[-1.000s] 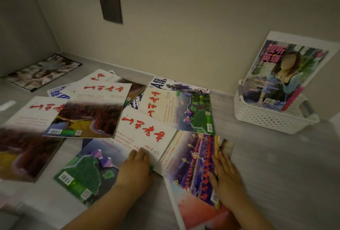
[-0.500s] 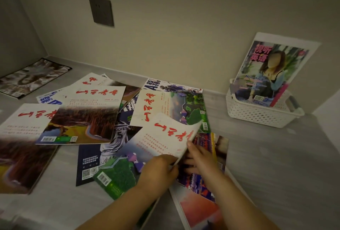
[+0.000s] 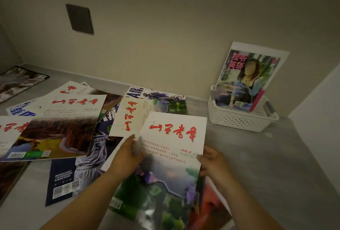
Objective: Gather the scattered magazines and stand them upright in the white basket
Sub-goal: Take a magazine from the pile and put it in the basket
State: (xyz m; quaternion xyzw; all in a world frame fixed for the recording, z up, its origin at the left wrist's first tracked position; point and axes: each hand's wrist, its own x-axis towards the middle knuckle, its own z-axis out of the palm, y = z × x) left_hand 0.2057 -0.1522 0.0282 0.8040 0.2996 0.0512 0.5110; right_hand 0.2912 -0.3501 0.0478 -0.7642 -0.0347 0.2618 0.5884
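Note:
I hold a white magazine with red characters and a green landscape (image 3: 171,158) lifted off the grey floor, tilted toward me. My left hand (image 3: 127,158) grips its left edge, thumb on the cover. My right hand (image 3: 211,161) grips its right edge. Under it lies a red-covered magazine (image 3: 213,205). Several more magazines lie scattered on the left, among them a similar white one (image 3: 60,124) and a basketball one (image 3: 82,170). The white basket (image 3: 239,121) stands at the right by the wall, with a magazine showing a woman (image 3: 244,80) upright in it.
A dark switch plate (image 3: 80,18) is on the beige wall. One dark magazine (image 3: 18,80) lies apart at the far left. A white panel (image 3: 320,104) rises at the right edge. Bare grey floor (image 3: 257,165) lies between my hands and the basket.
Both hands have taken the white landscape magazine by its edges and raised it off the pile toward the right. The view has moved closer.

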